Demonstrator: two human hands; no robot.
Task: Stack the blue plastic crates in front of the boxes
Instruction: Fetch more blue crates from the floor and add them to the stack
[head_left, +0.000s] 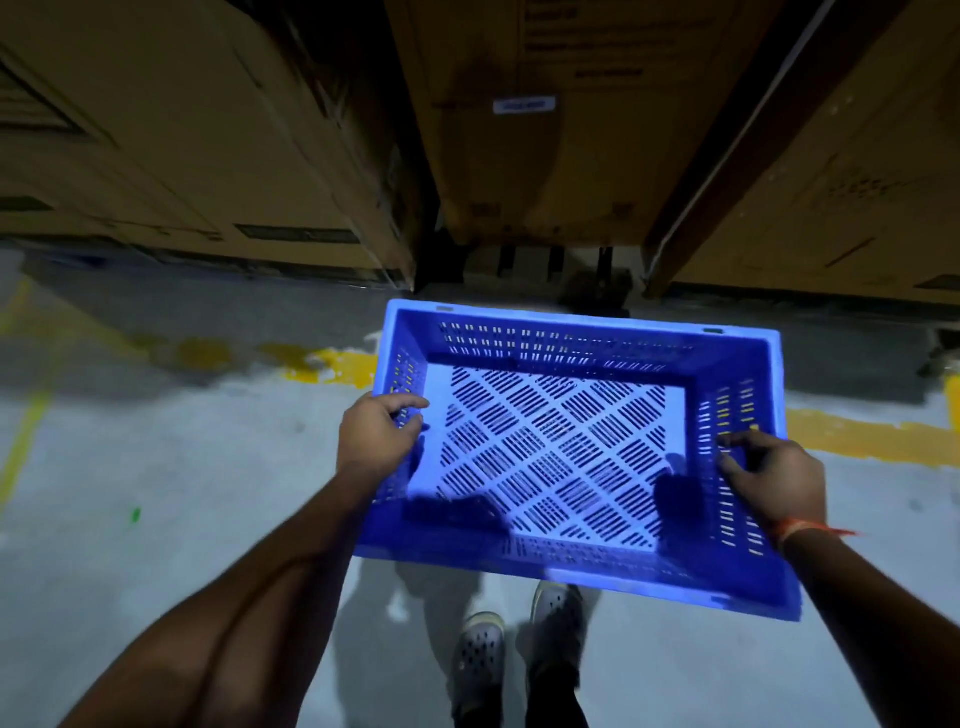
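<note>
My fingers (410, 402) clamp both short walls of 1 blue crate (571, 452); its long axis runs across me, boxes (535, 130) ahead.

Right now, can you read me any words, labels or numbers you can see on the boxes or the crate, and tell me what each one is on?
Nothing reads clearly.
White sticker on the middle cardboard box: text too blurred to read.
Dark printed lines higher on that box: blurred, unreadable.
Printed panels on the left cardboard box: too dark and smeared.
Blue plastic crate: no lettering visible.
</note>
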